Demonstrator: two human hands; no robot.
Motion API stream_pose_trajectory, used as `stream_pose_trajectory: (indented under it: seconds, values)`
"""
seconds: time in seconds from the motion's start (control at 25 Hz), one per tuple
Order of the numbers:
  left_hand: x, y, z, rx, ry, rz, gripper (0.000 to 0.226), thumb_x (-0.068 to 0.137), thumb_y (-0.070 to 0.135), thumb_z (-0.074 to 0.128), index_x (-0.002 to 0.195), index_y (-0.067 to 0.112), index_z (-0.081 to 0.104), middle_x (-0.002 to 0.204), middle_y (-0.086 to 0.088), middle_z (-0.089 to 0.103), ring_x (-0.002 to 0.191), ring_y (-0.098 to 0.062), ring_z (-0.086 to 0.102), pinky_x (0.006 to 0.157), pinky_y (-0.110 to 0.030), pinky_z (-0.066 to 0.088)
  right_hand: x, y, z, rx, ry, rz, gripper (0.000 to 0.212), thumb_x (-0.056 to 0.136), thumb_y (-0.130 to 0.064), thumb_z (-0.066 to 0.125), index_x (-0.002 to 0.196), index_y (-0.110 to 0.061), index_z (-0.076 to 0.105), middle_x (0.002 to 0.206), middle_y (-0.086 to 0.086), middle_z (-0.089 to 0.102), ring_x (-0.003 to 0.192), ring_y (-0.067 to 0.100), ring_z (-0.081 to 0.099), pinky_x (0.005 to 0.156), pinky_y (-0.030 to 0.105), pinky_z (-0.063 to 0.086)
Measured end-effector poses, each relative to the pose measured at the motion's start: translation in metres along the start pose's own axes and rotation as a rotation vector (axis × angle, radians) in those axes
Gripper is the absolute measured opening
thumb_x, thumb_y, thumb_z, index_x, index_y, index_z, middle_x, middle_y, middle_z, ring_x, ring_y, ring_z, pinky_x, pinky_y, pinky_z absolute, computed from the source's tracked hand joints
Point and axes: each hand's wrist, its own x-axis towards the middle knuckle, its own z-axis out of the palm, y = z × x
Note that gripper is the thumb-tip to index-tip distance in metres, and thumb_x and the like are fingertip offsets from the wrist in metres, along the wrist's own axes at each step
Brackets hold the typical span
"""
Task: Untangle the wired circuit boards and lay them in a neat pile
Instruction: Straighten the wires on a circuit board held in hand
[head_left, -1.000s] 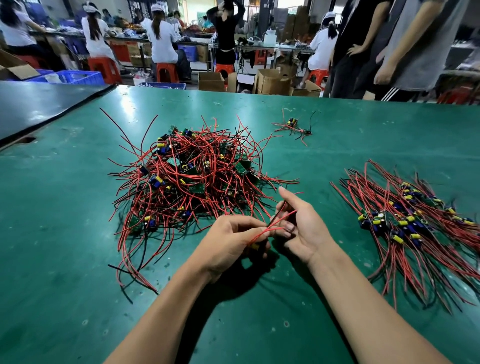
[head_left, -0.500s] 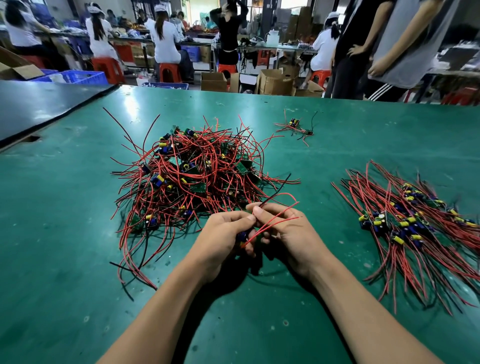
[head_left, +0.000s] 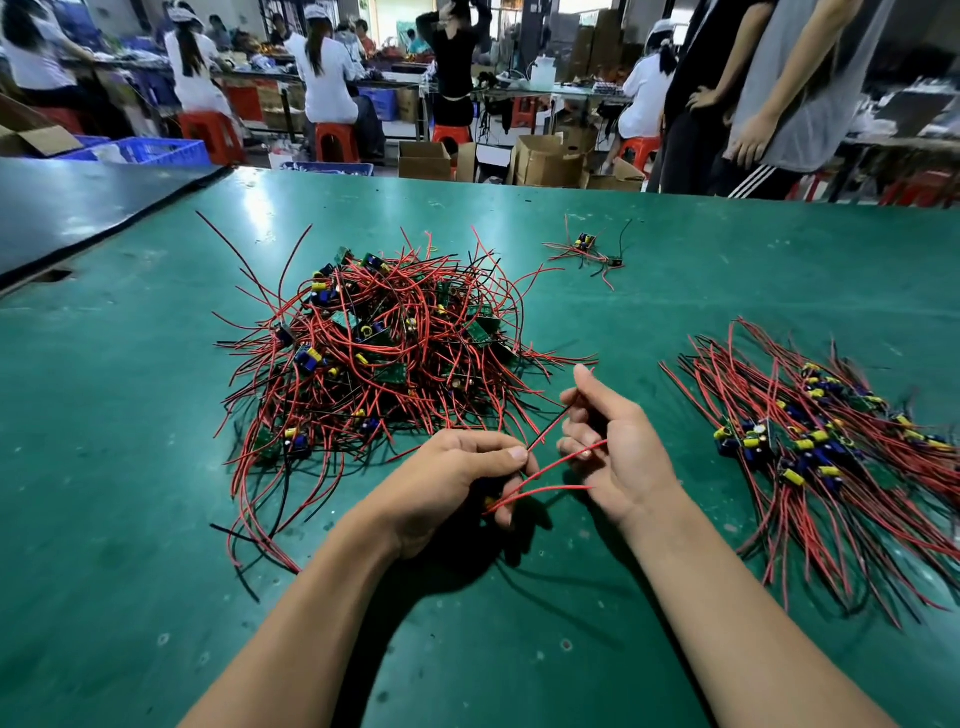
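A tangled heap of small green circuit boards with red and black wires (head_left: 384, 358) lies in the middle of the green table (head_left: 130, 467). To the right lies a sorted pile of boards (head_left: 831, 452), their wires running roughly parallel. Just in front of the heap, my left hand (head_left: 447, 483) grips one small board, mostly hidden in the fist. Its red and black wires (head_left: 550, 467) stretch rightwards. My right hand (head_left: 613, 447) pinches those wires between its fingers, palm turned towards me.
A loose board with wires (head_left: 589, 252) lies alone at the back of the table. A black mat (head_left: 78, 208) covers the far left corner. Beyond the table's far edge are cardboard boxes (head_left: 540, 161), seated workers (head_left: 327, 78) and two standing people (head_left: 769, 93).
My hands were pressed together over the board; now they have drawn apart, the right hand sliding out along the wires and straightening them.
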Motion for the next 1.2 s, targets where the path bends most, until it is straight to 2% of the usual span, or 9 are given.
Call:
stream_pose_trajectory:
  seconds: [0.12, 0.2, 0.32, 0.44, 0.6, 0.84, 1.0, 1.08, 1.2]
  values:
    - [0.000, -0.001, -0.001, -0.008, 0.000, -0.024, 0.018, 0.096, 0.008, 0.054, 0.089, -0.004, 0.064, 0.056, -0.006, 0.054, 0.046, -0.015, 0.051, 0.052, -0.023, 0.045, 0.002, 0.000, 0.002, 0.163, 0.014, 0.121, 0.037, 0.094, -0.018, 0.060, 0.060, -0.009, 0.049, 0.050, -0.003, 0.035, 0.027, 0.003, 0.021, 0.027, 0.017, 0.018]
    - [0.002, -0.004, -0.001, -0.036, 0.026, -0.028, 0.019, 0.095, 0.005, 0.053, 0.096, -0.012, 0.063, 0.057, -0.007, 0.055, 0.047, -0.017, 0.052, 0.052, -0.024, 0.048, 0.002, 0.002, 0.003, 0.146, 0.024, 0.135, 0.039, 0.093, -0.017, 0.061, 0.057, -0.010, 0.049, 0.050, -0.002, 0.035, 0.027, 0.004, 0.020, 0.027, 0.017, 0.017]
    - [0.004, -0.004, 0.004, -0.032, 0.102, -0.015, 0.019, 0.095, 0.000, 0.051, 0.087, -0.002, 0.068, 0.056, -0.008, 0.055, 0.046, -0.017, 0.052, 0.050, -0.024, 0.049, -0.001, 0.010, 0.005, -0.074, 0.029, 0.005, 0.035, 0.093, -0.033, 0.066, 0.071, -0.007, 0.058, 0.051, -0.004, 0.038, 0.033, 0.004, 0.027, 0.031, 0.016, 0.023]
    - [0.007, -0.005, 0.007, -0.051, 0.218, 0.006, 0.026, 0.095, 0.000, 0.050, 0.077, 0.006, 0.068, 0.053, -0.005, 0.048, 0.041, -0.013, 0.043, 0.045, -0.022, 0.042, -0.007, 0.022, 0.003, -0.341, -0.076, -0.100, 0.044, 0.081, -0.054, 0.068, 0.083, -0.010, 0.070, 0.051, -0.003, 0.043, 0.039, 0.007, 0.034, 0.036, 0.018, 0.028]
    - [0.005, -0.007, 0.005, -0.197, 0.251, 0.023, 0.021, 0.096, 0.007, 0.055, 0.076, 0.006, 0.061, 0.050, -0.003, 0.046, 0.035, -0.010, 0.038, 0.039, -0.018, 0.039, -0.013, 0.028, 0.001, -0.538, -0.234, -0.091, 0.026, 0.087, -0.041, 0.072, 0.092, -0.016, 0.077, 0.061, 0.006, 0.047, 0.046, 0.011, 0.039, 0.041, 0.020, 0.029]
    - [0.002, -0.009, 0.002, -0.117, 0.160, 0.046, 0.016, 0.095, 0.007, 0.057, 0.086, -0.001, 0.066, 0.057, -0.007, 0.056, 0.040, -0.015, 0.051, 0.048, -0.024, 0.047, -0.006, 0.017, -0.003, -0.429, -0.074, -0.070, 0.044, 0.088, -0.035, 0.073, 0.093, 0.008, 0.064, 0.048, -0.002, 0.043, 0.038, 0.010, 0.034, 0.038, 0.017, 0.023]
    - [0.001, -0.010, 0.002, -0.050, 0.144, 0.061, 0.015, 0.093, 0.009, 0.060, 0.088, -0.003, 0.067, 0.058, -0.008, 0.058, 0.042, -0.017, 0.053, 0.052, -0.026, 0.048, 0.000, 0.008, -0.002, -0.284, 0.040, -0.130, 0.021, 0.094, -0.019, 0.067, 0.084, -0.001, 0.071, 0.050, -0.008, 0.050, 0.036, 0.004, 0.032, 0.037, 0.016, 0.030]
    - [0.001, -0.010, 0.001, -0.051, 0.136, 0.061, 0.016, 0.092, 0.011, 0.061, 0.089, -0.003, 0.068, 0.059, -0.008, 0.059, 0.042, -0.018, 0.054, 0.052, -0.027, 0.048, 0.001, 0.004, 0.000, -0.136, 0.068, -0.065, 0.025, 0.098, -0.018, 0.063, 0.081, -0.001, 0.069, 0.054, -0.005, 0.055, 0.036, 0.004, 0.031, 0.036, 0.016, 0.028]
    - [0.000, -0.010, 0.001, -0.064, 0.127, 0.066, 0.015, 0.090, 0.011, 0.062, 0.086, -0.001, 0.069, 0.059, -0.010, 0.058, 0.043, -0.018, 0.054, 0.050, -0.025, 0.049, 0.002, -0.004, 0.003, 0.148, 0.028, 0.140, 0.037, 0.101, -0.020, 0.053, 0.071, -0.002, 0.064, 0.049, -0.002, 0.046, 0.032, 0.006, 0.030, 0.033, 0.017, 0.026]
